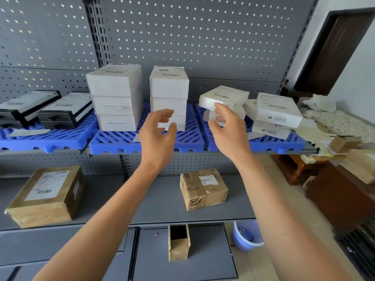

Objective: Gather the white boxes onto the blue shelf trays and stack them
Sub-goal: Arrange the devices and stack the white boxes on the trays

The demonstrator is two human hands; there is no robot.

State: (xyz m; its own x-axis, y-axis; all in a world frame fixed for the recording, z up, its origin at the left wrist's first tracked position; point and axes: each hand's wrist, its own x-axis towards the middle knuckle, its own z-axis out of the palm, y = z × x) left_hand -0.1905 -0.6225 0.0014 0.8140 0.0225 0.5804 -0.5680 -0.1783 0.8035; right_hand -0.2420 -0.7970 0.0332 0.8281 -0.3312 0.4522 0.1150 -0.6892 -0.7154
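Both grips raised at the blue trays

Just behind: blue shelf trays [113,141], three-high white stacks [116,98] [168,92]. Right grip [227,126] pinching flat white box [223,97] atop a smaller pile. Left grip [157,131] loosely curled, empty, before middle stack.

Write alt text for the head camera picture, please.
A person's right hand touches a tilted flat white box on the right blue tray, while the left hand hovers open before the middle stack of white boxes. Brown parcels lie on the grey shelf below.
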